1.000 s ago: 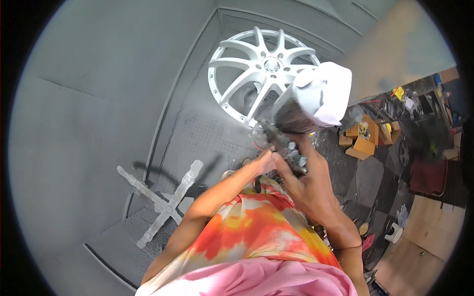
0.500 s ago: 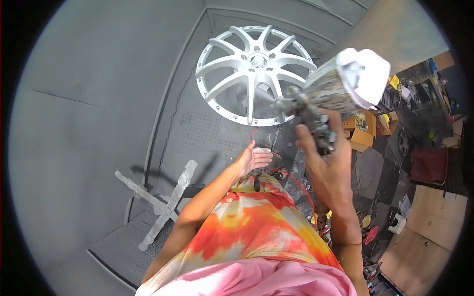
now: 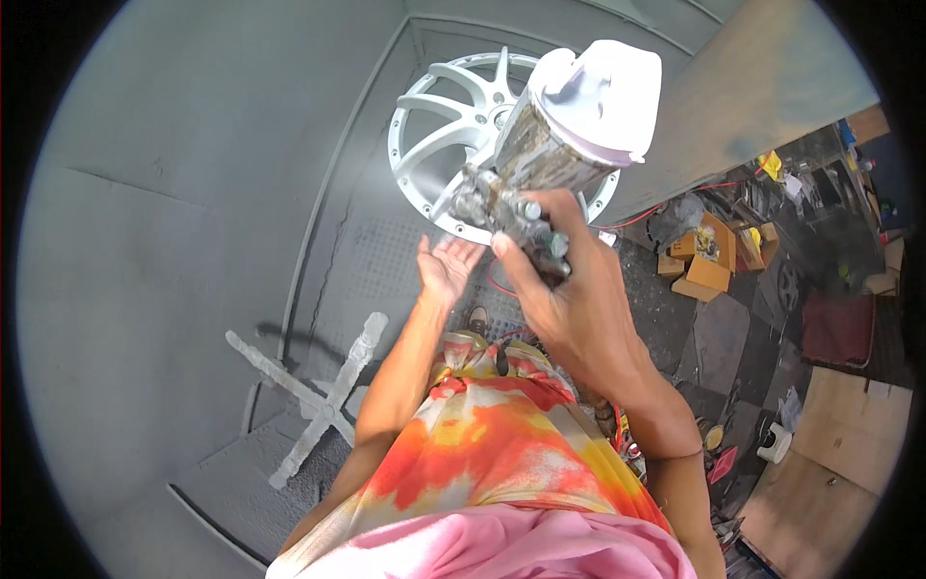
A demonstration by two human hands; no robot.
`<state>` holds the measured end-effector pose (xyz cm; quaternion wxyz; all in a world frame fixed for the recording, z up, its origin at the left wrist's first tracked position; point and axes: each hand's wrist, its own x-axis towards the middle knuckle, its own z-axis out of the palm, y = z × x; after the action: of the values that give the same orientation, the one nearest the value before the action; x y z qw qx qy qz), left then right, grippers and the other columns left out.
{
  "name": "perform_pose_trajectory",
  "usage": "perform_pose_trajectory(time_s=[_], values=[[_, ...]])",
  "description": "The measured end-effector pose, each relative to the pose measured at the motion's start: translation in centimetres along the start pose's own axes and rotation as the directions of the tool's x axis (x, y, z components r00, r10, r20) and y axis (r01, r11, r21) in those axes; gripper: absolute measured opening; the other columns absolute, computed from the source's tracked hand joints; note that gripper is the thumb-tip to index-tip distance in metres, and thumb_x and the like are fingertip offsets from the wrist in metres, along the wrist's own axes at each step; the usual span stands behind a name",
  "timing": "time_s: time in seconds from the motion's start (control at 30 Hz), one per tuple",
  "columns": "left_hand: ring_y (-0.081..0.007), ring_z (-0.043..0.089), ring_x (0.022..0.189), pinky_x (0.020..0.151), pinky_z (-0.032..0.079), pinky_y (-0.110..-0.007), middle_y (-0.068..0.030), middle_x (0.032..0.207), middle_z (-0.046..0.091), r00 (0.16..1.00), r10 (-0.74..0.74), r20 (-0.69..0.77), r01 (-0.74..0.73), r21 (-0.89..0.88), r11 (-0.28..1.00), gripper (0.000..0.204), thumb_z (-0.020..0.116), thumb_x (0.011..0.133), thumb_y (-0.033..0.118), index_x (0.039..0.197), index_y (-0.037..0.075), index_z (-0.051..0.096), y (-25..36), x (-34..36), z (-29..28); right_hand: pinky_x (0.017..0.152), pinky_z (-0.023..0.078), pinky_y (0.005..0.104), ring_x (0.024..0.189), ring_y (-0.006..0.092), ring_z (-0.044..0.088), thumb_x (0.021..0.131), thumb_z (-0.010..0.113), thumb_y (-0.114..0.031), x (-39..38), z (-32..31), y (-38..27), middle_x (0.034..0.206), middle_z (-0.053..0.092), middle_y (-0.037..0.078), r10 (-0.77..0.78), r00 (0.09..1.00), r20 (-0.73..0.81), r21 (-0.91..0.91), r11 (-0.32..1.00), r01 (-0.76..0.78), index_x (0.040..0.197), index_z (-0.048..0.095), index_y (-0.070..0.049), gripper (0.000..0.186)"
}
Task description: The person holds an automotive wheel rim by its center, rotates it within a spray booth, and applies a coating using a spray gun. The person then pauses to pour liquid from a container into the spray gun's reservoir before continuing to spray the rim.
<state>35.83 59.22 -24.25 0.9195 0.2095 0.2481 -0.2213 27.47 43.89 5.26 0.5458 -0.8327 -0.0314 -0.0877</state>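
My right hand (image 3: 569, 289) grips a paint-spattered spray gun (image 3: 511, 217), whose white-topped cup (image 3: 550, 140) covers part of a white spoked wheel rim (image 3: 429, 106). A faint whitish haze shows near the nozzle, over the rim. My left hand (image 3: 449, 265) is open, palm up, at the rim's lower edge; whether its fingertips touch the rim I cannot tell. A red hose (image 3: 639, 217) runs behind the gun and beside my body.
A grey cross-shaped stand (image 3: 328, 410) is at the lower left, by the grey booth wall (image 3: 145, 241). On the right are a tan panel (image 3: 762, 68), cardboard boxes (image 3: 704, 270), a cluttered shelf (image 3: 810, 183), a maroon object (image 3: 834, 328) and wooden boards (image 3: 834, 454).
My left hand has left the gun and moved up to the rim's lower edge, fingers opened. My right hand with the gun moved up and right, then back leftward over the rim.
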Motion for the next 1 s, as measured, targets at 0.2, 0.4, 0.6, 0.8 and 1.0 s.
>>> perform_pose_trajectory(time_s=[0.2,0.4,0.6,0.8,1.0], values=[[-0.0358,0.058,0.126,0.110,0.044,-0.051,-0.0227,0.131,0.062,0.996,0.080,-0.037,-0.081,-0.023,0.996,0.075,0.022,0.105,0.059,0.136,-0.004,0.049,0.9,0.7,0.4,0.069,0.050,0.0452,0.079,0.0393,0.066,0.097,0.066,-0.012,1.3,-1.8,-1.0,0.091,0.065,0.022,0.103,0.983,-0.153,-0.169,0.977,-0.129,0.115,0.054,-0.006,0.023],[-0.0355,0.058,0.128,0.114,0.042,-0.052,-0.0222,0.131,0.062,0.997,0.057,-0.053,-0.059,-0.049,0.997,0.074,0.023,0.106,0.059,0.136,-0.003,0.049,-2.4,-0.9,2.4,0.072,0.053,0.0354,0.076,0.0261,0.067,0.096,0.069,-0.012,1.2,-3.3,0.7,0.090,0.067,0.017,-0.035,0.950,-0.310,-0.196,0.980,-0.028,0.116,0.056,-0.002,0.026],[-0.0359,0.054,0.134,0.117,0.040,-0.051,-0.0200,0.142,0.057,0.979,-0.123,0.165,0.126,-0.005,0.992,0.074,0.024,0.107,0.060,0.143,-0.001,0.046,-7.3,-1.6,4.4,0.068,0.048,0.0258,0.071,0.0086,0.053,0.100,0.067,-0.015,1.0,-1.4,1.1,0.082,0.062,0.004,0.000,0.978,-0.209,-0.184,0.982,-0.039,0.117,0.055,-0.003,0.024],[-0.0305,0.051,0.137,0.118,0.038,-0.049,-0.0150,0.148,0.053,0.887,-0.352,0.300,0.352,0.055,0.934,0.071,0.024,0.106,0.060,0.147,0.005,0.046,-9.8,-1.3,4.1,0.071,0.053,0.0397,0.079,0.0380,0.068,0.095,0.070,-0.009,-1.0,0.0,-0.6,0.093,0.066,0.022,0.082,0.995,-0.053,-0.084,0.993,-0.086,0.120,0.054,-0.004,0.030],[-0.0267,0.056,0.130,0.114,0.043,-0.045,-0.0081,0.140,0.058,0.423,0.072,0.903,0.551,-0.319,0.771,0.057,0.032,0.108,0.052,0.142,0.011,0.051,-9.9,-5.0,3.4,0.079,0.053,0.0441,0.093,0.0433,0.067,0.095,0.069,-0.011,-3.3,-0.2,-0.9,0.106,0.065,0.026,0.035,0.991,0.128,-0.040,0.999,-0.030,0.121,0.056,0.004,0.032]])
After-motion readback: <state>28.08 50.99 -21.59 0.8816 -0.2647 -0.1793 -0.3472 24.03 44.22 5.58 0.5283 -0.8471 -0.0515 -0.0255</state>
